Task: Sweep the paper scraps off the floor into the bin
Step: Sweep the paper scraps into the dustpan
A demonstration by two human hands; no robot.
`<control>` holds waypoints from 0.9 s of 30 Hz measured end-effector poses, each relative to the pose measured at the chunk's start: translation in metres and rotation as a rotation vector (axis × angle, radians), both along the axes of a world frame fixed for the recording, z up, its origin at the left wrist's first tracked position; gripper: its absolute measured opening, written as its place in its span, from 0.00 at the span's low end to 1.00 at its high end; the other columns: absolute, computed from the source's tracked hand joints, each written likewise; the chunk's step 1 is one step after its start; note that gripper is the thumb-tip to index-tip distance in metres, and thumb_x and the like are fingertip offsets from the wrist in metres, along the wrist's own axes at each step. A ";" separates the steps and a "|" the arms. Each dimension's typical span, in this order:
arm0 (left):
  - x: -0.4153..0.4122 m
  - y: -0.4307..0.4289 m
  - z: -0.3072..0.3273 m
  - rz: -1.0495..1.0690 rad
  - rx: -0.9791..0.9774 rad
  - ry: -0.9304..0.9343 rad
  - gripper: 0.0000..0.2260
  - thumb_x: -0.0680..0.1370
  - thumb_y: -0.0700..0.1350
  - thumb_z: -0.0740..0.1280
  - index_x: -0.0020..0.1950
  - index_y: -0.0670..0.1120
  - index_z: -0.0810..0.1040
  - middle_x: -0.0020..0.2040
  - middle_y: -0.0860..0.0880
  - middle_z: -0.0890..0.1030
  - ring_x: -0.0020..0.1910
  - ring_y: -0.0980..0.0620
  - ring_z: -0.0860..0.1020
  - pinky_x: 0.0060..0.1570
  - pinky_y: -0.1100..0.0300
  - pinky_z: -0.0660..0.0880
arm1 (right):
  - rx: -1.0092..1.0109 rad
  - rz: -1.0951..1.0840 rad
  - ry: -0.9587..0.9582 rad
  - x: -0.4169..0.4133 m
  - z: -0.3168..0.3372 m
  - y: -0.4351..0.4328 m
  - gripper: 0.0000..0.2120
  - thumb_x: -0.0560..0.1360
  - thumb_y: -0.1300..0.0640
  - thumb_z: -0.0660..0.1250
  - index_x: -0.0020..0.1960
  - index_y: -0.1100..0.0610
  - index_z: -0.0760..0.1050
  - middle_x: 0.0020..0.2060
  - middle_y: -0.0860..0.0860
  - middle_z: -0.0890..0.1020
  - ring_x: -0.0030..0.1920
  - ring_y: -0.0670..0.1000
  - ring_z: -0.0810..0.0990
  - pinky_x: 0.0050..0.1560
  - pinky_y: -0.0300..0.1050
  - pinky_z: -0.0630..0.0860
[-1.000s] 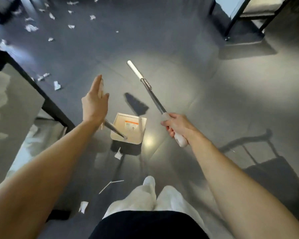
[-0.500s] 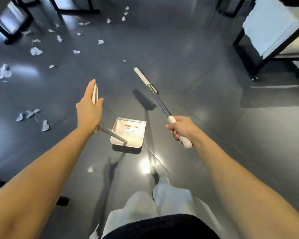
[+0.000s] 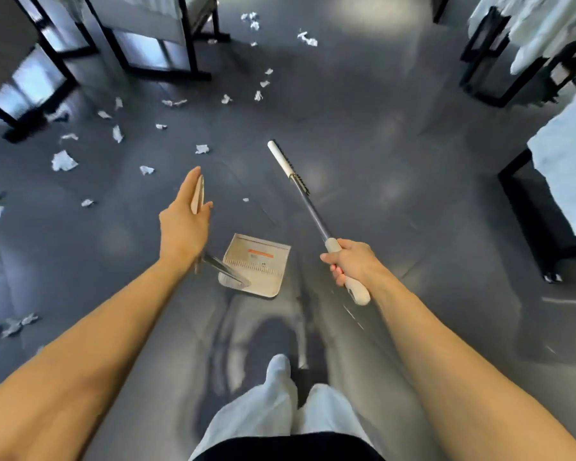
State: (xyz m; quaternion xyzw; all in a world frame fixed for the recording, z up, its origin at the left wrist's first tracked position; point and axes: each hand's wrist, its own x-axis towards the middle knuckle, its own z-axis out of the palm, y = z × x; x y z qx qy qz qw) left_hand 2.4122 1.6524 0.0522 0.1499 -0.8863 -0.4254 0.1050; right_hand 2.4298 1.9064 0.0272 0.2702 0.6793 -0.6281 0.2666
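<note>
My left hand (image 3: pixel 183 221) holds the top of the long handle of a pale dustpan (image 3: pixel 263 266), with the handle pinched between thumb and straight fingers. The pan hangs low over the dark floor between my arms. My right hand (image 3: pixel 350 262) grips the white grip of a broom (image 3: pixel 308 202), whose metal shaft points forward and down to a white end. Several white paper scraps (image 3: pixel 63 160) lie scattered over the floor ahead and to the left, and one small scrap (image 3: pixel 245 199) lies just beyond the pan. No bin is in view.
Black-framed furniture (image 3: pixel 167 44) stands at the upper left. More black frames draped with white cloth (image 3: pixel 566 174) stand along the right. My white-trousered legs and a foot (image 3: pixel 278 371) are at the bottom. The grey floor is glossy.
The view has shifted forward across the floor, bringing more scraps and the far furniture into sight. Both hands keep their holds, and the pan and broom travel with me.
</note>
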 end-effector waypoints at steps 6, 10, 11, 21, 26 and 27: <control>-0.231 0.033 0.009 -0.012 0.015 0.010 0.26 0.80 0.39 0.62 0.75 0.55 0.62 0.71 0.52 0.71 0.68 0.50 0.69 0.50 0.84 0.53 | -0.005 -0.027 -0.002 -0.220 0.003 0.031 0.09 0.77 0.68 0.65 0.51 0.56 0.70 0.29 0.52 0.67 0.20 0.44 0.63 0.17 0.31 0.61; -0.395 0.055 -0.003 0.045 -0.001 0.025 0.25 0.80 0.39 0.63 0.75 0.56 0.63 0.69 0.50 0.73 0.65 0.49 0.72 0.45 0.85 0.54 | 0.010 0.001 0.005 -0.392 -0.015 0.057 0.08 0.78 0.68 0.64 0.52 0.57 0.71 0.29 0.53 0.67 0.16 0.42 0.62 0.17 0.31 0.61; -0.438 0.061 -0.005 0.059 -0.003 0.029 0.25 0.80 0.39 0.63 0.75 0.56 0.63 0.69 0.49 0.73 0.63 0.48 0.73 0.44 0.84 0.55 | 0.017 0.013 0.006 -0.437 -0.018 0.065 0.08 0.78 0.68 0.64 0.53 0.58 0.71 0.29 0.53 0.67 0.15 0.42 0.62 0.17 0.31 0.61; -0.806 0.121 0.014 0.135 0.015 0.002 0.27 0.79 0.39 0.63 0.74 0.58 0.64 0.69 0.51 0.73 0.61 0.53 0.74 0.47 0.81 0.59 | 0.062 0.107 0.004 -0.821 0.008 0.124 0.12 0.78 0.68 0.64 0.61 0.64 0.73 0.29 0.52 0.67 0.18 0.43 0.62 0.18 0.31 0.61; -1.004 0.145 0.000 0.142 0.067 -0.008 0.27 0.77 0.39 0.64 0.73 0.59 0.65 0.68 0.50 0.75 0.62 0.49 0.75 0.57 0.70 0.64 | 0.047 0.102 0.025 -1.015 -0.006 0.145 0.14 0.78 0.68 0.63 0.64 0.66 0.71 0.30 0.52 0.67 0.25 0.45 0.63 0.17 0.31 0.62; -1.044 0.148 -0.003 0.150 0.103 -0.014 0.27 0.77 0.39 0.65 0.73 0.60 0.66 0.67 0.50 0.75 0.61 0.47 0.76 0.60 0.66 0.68 | 0.044 0.099 0.029 -1.057 -0.008 0.147 0.15 0.78 0.68 0.63 0.64 0.66 0.70 0.30 0.52 0.67 0.26 0.45 0.63 0.17 0.31 0.61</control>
